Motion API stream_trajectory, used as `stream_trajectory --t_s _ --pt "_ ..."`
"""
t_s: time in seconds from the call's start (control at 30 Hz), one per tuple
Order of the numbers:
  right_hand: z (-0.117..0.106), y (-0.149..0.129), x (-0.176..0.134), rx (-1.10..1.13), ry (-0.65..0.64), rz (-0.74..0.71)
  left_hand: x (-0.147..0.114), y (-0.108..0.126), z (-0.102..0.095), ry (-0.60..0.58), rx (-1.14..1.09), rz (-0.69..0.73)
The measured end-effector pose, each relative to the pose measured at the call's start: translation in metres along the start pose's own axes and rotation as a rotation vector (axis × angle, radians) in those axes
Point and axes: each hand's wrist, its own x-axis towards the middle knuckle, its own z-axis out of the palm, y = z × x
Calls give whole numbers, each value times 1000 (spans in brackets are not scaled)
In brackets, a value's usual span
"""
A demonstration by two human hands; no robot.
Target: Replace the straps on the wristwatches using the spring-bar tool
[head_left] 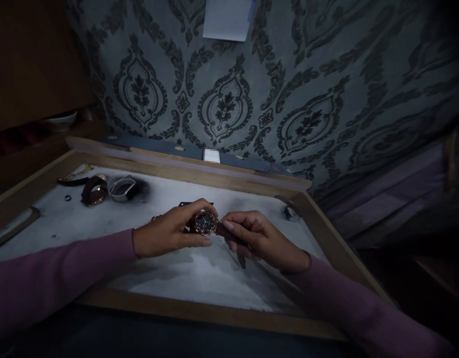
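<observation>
A wristwatch [205,223] with a dark round dial and a rose-gold rim is held above a white-bottomed wooden tray [214,308]. My left hand [169,228] grips the case, its thumb and index finger on opposite sides. My right hand [253,233] pinches the brown strap [227,233] close to the case, and a strap end hangs below these fingers. Behind my left hand lies a flat dark piece, mostly covered. A small gold-coloured item shows just beyond that hand's knuckles, too hidden to name.
Several watches lie at the tray's back left, among them one with a brown strap [94,190] and one with a grey band [122,189]. A small black ring [67,198] is near them. Another dark watch [291,213] sits at the right. Raised wooden edges surround the tray; patterned wallpaper [225,104] stands behind.
</observation>
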Motion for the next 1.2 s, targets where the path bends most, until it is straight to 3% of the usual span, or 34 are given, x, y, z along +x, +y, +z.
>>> stream_trajectory --t_s 0.1,0.37,0.57,0.83,1.2 --pt "1 0 0 -12 14 -6 1 -1 0 27 135 21" --pt "4 -1 0 -112 41 -35 0 -6 0 -33 183 23" --pt "4 1 0 -122 65 -27 -3 -3 1 33 314 -38" --pt "2 3 2 -177 114 -65 -2 3 0 4 325 42" --pt "10 11 1 -476 211 -259 -2 0 3 15 562 37"
